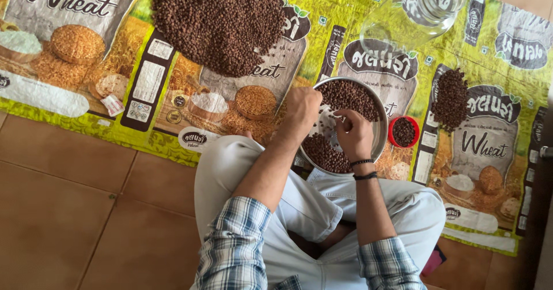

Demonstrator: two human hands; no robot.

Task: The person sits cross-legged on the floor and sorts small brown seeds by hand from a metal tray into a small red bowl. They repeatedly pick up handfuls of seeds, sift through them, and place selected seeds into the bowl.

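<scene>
A round steel plate (381,130) rests against my crossed legs, holding two heaps of small dark brown beans (348,96). My left hand (300,108) grips the plate's left rim with its fingers curled over the edge. Over the bare middle of the plate my right hand (353,133) pinches at a few loose beans with its fingertips together. Black bands circle my right wrist.
A large pile of brown beans (219,20) lies on yellow-green printed sacks (368,48) spread over the brown tiled floor (63,209). A smaller bean pile (450,99) sits to the right, next to a small red lid (404,131) of beans. A clear jar (416,10) lies at the top.
</scene>
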